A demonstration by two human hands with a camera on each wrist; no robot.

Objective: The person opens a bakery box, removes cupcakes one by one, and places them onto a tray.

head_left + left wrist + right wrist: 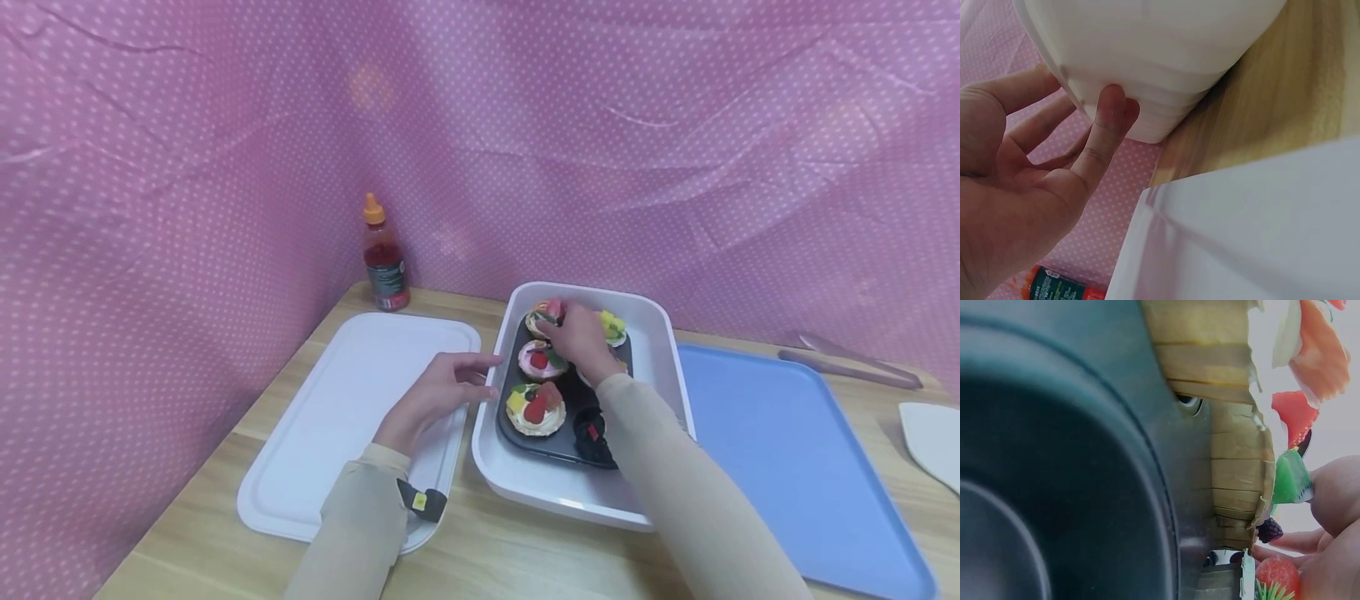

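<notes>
My right hand (pixel 583 340) reaches over a dark muffin pan (pixel 504 421), thumb and fingers around the fruit tart (pixel 537 321) in the back left cup. More fruit tarts stand in the pan: one pink (pixel 538 361), one with a strawberry (pixel 536 412), one with yellow fruit (pixel 613 325), and another mostly hidden by the hand. The right wrist view shows paper cases (pixel 1241 462) beside a bare dark cup (pixel 1072 469). The pan sits inside a white basin (pixel 558 496). My left hand (pixel 438 392), fingers extended, touches the basin's left side.
A white tray (pixel 360 392) lies left of the basin, and a blue tray (pixel 772 450) lies right. Behind the white tray stands a sauce bottle (pixel 386 267). Metal tongs (pixel 847 367) and a white flat piece (pixel 933 442) lie far right. A pink dotted cloth (pixel 480 167) hangs behind.
</notes>
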